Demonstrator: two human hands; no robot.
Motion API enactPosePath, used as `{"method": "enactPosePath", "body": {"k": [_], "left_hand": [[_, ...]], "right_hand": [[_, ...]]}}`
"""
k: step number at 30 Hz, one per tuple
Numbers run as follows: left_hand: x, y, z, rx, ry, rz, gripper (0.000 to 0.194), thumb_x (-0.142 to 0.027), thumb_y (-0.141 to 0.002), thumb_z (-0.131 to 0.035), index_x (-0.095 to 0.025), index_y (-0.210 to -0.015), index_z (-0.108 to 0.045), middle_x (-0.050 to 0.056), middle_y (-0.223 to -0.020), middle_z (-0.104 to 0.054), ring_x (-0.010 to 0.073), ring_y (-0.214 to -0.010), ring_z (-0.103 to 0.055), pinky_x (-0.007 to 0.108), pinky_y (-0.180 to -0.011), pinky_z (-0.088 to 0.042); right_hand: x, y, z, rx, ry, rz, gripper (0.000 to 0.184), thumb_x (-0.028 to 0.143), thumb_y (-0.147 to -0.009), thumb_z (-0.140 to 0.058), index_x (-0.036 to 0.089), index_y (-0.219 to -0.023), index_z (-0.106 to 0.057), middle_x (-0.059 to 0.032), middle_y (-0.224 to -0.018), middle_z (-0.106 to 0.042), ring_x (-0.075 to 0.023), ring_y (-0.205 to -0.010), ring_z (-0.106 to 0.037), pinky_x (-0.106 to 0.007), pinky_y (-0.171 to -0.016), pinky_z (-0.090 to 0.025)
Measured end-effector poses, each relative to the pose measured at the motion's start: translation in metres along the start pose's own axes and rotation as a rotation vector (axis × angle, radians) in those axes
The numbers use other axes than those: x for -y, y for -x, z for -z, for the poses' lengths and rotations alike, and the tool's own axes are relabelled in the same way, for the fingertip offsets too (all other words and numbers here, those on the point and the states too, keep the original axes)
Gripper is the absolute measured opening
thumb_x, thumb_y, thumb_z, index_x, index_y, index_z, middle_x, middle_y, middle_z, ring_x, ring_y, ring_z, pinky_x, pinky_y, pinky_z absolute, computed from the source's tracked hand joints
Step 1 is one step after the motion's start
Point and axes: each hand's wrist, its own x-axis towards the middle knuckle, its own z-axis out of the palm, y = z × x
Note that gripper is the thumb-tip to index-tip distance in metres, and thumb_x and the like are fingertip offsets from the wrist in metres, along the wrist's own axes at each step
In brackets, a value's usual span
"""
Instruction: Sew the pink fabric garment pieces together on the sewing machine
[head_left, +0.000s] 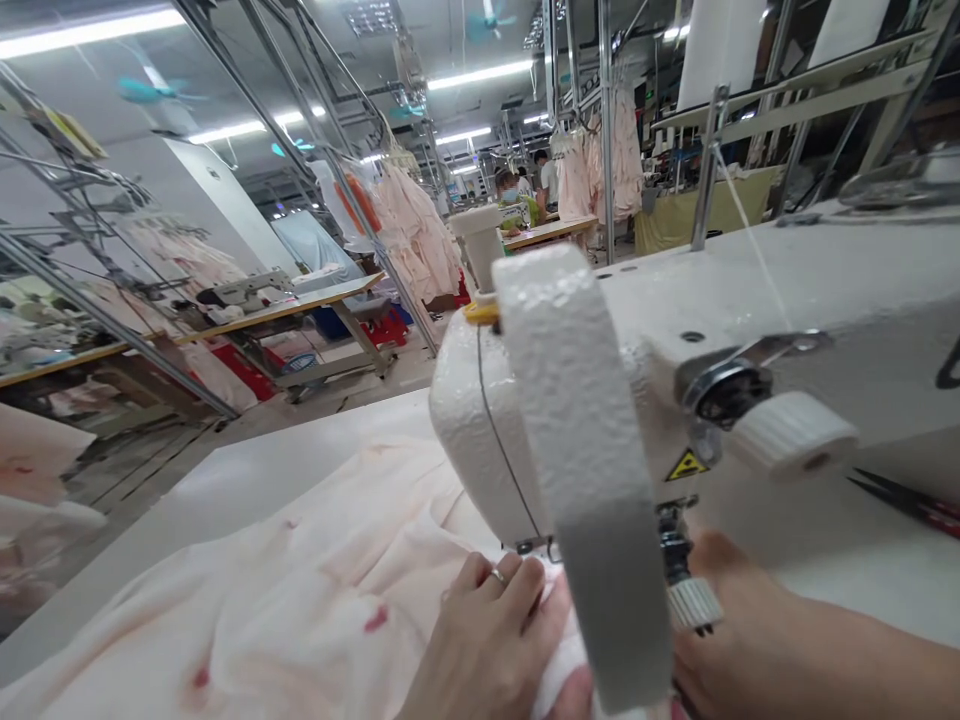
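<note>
Pale pink fabric [300, 580] is lying under the left hand [495, 620] and spreading leftward from it in loose folds across a white table [255, 475]. Fingers curling together, that hand is resting on the cloth just beside the sewing machine [480, 430]; whether it is pinching cannot be told. To its right, the right hand [739, 645] is working partly hidden, its grip unclear. Uneven tension could be puckering the folds, and fingertips crowding the machine could be risking injury. Beyond the right hand, snips [911, 503] are lying.
</note>
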Motion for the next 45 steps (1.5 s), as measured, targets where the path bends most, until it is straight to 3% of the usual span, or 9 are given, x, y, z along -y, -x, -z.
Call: {"method": "enactPosePath", "body": {"k": [5, 8, 15, 19, 23, 26, 30, 34, 45], "left_hand": [[-0.003, -0.003, 0.003, 0.049, 0.011, 0.057, 0.035, -0.033, -0.074, -0.041, -0.014, -0.099, -0.056, 0.007, -0.074, -0.049, 0.0216, -0.068, -0.045, 0.034, -0.056, -0.029], [-0.006, -0.003, 0.006, 0.064, 0.054, 0.094, 0.036, -0.032, -0.072, -0.043, -0.014, -0.102, -0.055, 0.007, -0.076, -0.049, 0.0219, -0.070, -0.045, 0.035, -0.059, -0.030], [-0.013, -0.007, 0.021, 0.259, 0.108, 0.183, 0.033, -0.033, -0.077, -0.045, -0.018, -0.104, -0.053, 0.008, -0.084, -0.051, 0.0229, -0.075, -0.045, 0.037, -0.063, -0.034], [-0.015, -0.014, 0.034, 0.423, 0.130, 0.251, 0.031, -0.032, -0.081, -0.040, -0.018, -0.106, -0.053, 0.009, -0.090, -0.051, 0.0240, -0.081, -0.047, 0.040, -0.069, -0.038], [-0.030, -0.023, 0.047, 0.553, 0.109, 0.332, 0.036, -0.032, -0.084, -0.037, -0.018, -0.114, -0.051, 0.011, -0.098, -0.054, 0.0263, -0.087, -0.050, 0.044, -0.074, -0.040], [-0.053, -0.026, 0.051, 0.599, 0.006, 0.471, 0.047, -0.038, -0.082, -0.041, -0.012, -0.121, -0.048, 0.017, -0.106, -0.055, 0.0333, -0.095, -0.050, 0.053, -0.080, -0.038], [-0.073, -0.022, 0.045, 0.454, -0.086, 0.571, 0.054, -0.043, -0.079, -0.044, -0.005, -0.117, -0.052, 0.022, -0.113, -0.053, 0.0390, -0.104, -0.046, 0.058, -0.085, -0.035], [-0.065, -0.013, 0.041, 0.291, 0.017, 0.377, 0.041, -0.033, -0.082, -0.044, -0.006, -0.111, -0.055, 0.017, -0.122, -0.050, 0.0314, -0.111, -0.044, 0.050, -0.093, -0.036], [-0.052, -0.012, 0.044, 0.284, 0.161, 0.328, 0.038, -0.028, -0.080, -0.045, -0.008, -0.110, -0.054, 0.015, -0.120, -0.053, 0.0296, -0.113, -0.045, 0.049, -0.092, -0.037]], "right_hand": [[0.000, -0.003, 0.000, 0.011, -0.014, -0.088, 0.004, 0.015, -0.061, -0.058, 0.018, -0.059, -0.055, -0.0024, -0.053, -0.057, -0.0169, -0.045, -0.050, -0.030, -0.038, -0.023], [-0.001, -0.005, 0.001, 0.060, 0.002, -0.134, 0.011, 0.008, -0.058, -0.052, 0.018, -0.059, -0.056, -0.0027, -0.053, -0.058, -0.0181, -0.045, -0.052, -0.029, -0.039, -0.026], [-0.002, 0.000, -0.004, 0.081, 0.013, -0.133, 0.016, 0.013, -0.071, -0.049, 0.018, -0.070, -0.064, -0.0073, -0.079, -0.066, -0.0175, -0.052, -0.055, -0.028, -0.047, -0.034], [-0.002, 0.003, -0.009, 0.062, 0.036, -0.177, 0.024, 0.016, -0.073, -0.048, 0.015, -0.090, -0.065, -0.0121, -0.092, -0.065, -0.0191, -0.057, -0.056, -0.029, -0.052, -0.036], [-0.003, 0.003, -0.006, 0.047, -0.012, -0.225, 0.026, 0.019, -0.080, -0.044, 0.020, -0.096, -0.064, -0.0078, -0.078, -0.067, -0.0200, -0.057, -0.057, -0.028, -0.050, -0.032], [-0.003, 0.002, 0.000, 0.036, -0.027, -0.202, 0.025, 0.020, -0.081, -0.042, 0.022, -0.095, -0.063, -0.0049, -0.065, -0.065, -0.0183, -0.052, -0.055, -0.026, -0.047, -0.026], [-0.003, 0.002, 0.002, 0.012, -0.046, -0.166, 0.023, 0.020, -0.081, -0.042, 0.022, -0.093, -0.062, -0.0036, -0.066, -0.064, -0.0168, -0.051, -0.054, -0.026, -0.046, -0.021], [-0.004, 0.003, 0.001, -0.006, -0.053, -0.153, 0.021, 0.019, -0.082, -0.042, 0.020, -0.089, -0.061, -0.0034, -0.063, -0.063, -0.0154, -0.050, -0.053, -0.027, -0.046, -0.020], [-0.002, 0.004, 0.003, -0.009, -0.013, -0.162, 0.023, 0.017, -0.082, -0.039, 0.019, -0.092, -0.060, -0.0036, -0.064, -0.062, -0.0149, -0.050, -0.053, -0.027, -0.046, -0.020]]}}
